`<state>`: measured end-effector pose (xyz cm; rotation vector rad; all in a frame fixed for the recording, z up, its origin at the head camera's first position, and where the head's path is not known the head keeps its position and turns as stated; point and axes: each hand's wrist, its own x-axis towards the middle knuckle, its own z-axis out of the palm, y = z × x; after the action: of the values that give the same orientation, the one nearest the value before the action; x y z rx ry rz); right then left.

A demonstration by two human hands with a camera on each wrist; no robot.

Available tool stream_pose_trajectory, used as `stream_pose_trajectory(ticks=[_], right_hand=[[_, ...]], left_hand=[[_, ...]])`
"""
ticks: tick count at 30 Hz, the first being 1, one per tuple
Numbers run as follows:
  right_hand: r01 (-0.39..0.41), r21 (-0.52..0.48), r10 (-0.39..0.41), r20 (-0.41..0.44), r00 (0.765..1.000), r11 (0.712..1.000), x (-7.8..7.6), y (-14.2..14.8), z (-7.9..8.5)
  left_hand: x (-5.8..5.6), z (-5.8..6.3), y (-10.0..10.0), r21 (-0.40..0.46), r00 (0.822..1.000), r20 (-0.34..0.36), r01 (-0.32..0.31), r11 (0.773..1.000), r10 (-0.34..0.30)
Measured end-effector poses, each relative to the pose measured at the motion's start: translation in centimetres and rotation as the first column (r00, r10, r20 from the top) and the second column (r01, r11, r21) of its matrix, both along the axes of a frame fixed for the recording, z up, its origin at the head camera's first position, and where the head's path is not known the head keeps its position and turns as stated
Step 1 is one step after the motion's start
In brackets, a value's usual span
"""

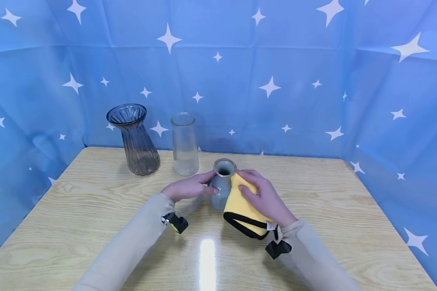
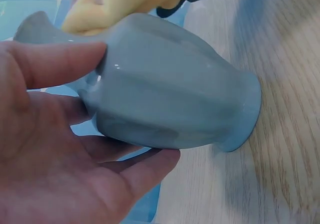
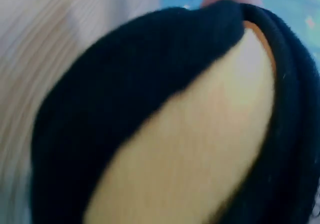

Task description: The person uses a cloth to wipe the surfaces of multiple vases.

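A small grey-blue glazed vase (image 1: pixel 221 193) stands upright on the wooden table, its narrow neck flaring to a brown-edged rim. My left hand (image 1: pixel 191 187) holds it from the left; in the left wrist view the thumb lies on the neck and the fingers (image 2: pixel 150 171) curl beneath the body. On the other side, my right hand (image 1: pixel 260 196) grips a folded yellow cloth (image 1: pixel 239 198) with black edging and presses it to the vase near the neck. The cloth (image 3: pixel 185 134) fills most of the right wrist view and hides the fingers there.
Behind and to the left stand a fluted dark glass vase (image 1: pixel 140 145) and a clear glass vase (image 1: pixel 185 147). The light wooden table (image 1: pixel 331 194) is bordered by a blue curtain (image 1: pixel 218 81) with white stars at the back and both sides.
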<state>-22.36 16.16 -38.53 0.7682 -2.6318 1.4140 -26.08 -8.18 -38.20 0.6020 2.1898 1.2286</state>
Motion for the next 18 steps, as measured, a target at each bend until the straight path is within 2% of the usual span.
stream_pose_trajectory(ticks=[2,4,8,11,14,16,18], right_hand=[[0.006,0.085,0.002,-0.102,0.995,0.996,0.2,0.0,0.0],[0.035,0.152,-0.011,-0.155,0.988,0.988,0.5,-0.1,0.1],[0.107,0.223,-0.079,-0.133,0.988,0.969,1.0,-0.3,0.3],[0.16,0.255,-0.144,-0.082,0.986,0.954,1.3,-0.4,0.0],[0.158,0.241,-0.167,0.019,0.986,0.958,1.1,-0.4,-0.7],[0.13,0.19,-0.157,0.133,0.979,0.973,0.8,-0.3,-1.3],[0.094,0.111,-0.121,0.268,0.956,0.989,0.4,-0.1,-1.7]], left_hand=[[0.0,0.0,0.0,-0.003,1.0,-0.002,0.001,1.0,-0.001],[0.1,0.1,0.0,-0.004,1.0,-0.004,0.003,1.0,-0.003],[0.0,0.0,0.0,0.007,1.0,-0.001,0.008,1.0,-0.008],[0.1,-0.1,0.0,0.014,1.0,0.01,0.003,1.0,-0.003],[0.1,-0.2,-0.1,0.019,1.0,0.022,-0.005,1.0,0.004],[0.2,-0.2,-0.1,0.027,1.0,0.026,-0.005,1.0,0.005],[0.2,-0.2,-0.1,0.032,1.0,0.026,-0.008,0.999,0.007]])
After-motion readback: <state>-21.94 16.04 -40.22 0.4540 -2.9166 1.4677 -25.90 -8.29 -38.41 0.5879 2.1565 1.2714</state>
